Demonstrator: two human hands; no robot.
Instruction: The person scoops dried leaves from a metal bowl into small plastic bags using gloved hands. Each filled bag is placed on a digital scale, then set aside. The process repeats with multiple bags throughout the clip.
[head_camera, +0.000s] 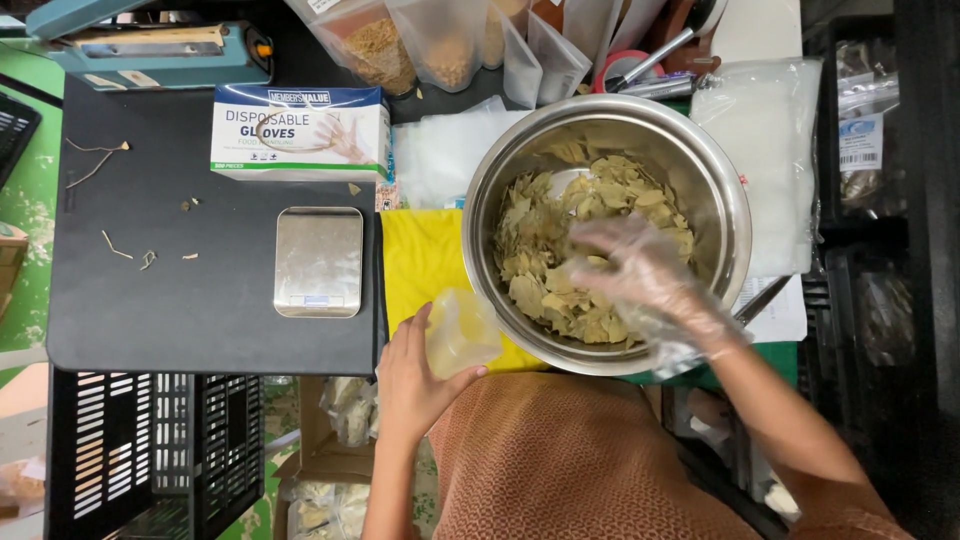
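Here we hold a small clear bag (462, 332) in our bare left hand (415, 375) at the tabletop's near edge, just beside the steel bowl (715, 215). Our gloved right hand (630, 265) reaches into its dried leaves (540, 235), fingers loosely spread; a scale (318, 262) sits left.

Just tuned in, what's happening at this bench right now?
A person's right hand, in a clear plastic glove, reaches into the steel bowl of dried leaves. The bare left hand holds a small clear bag beside the bowl's rim. A small scale sits unused on the black mat, near a box of gloves.
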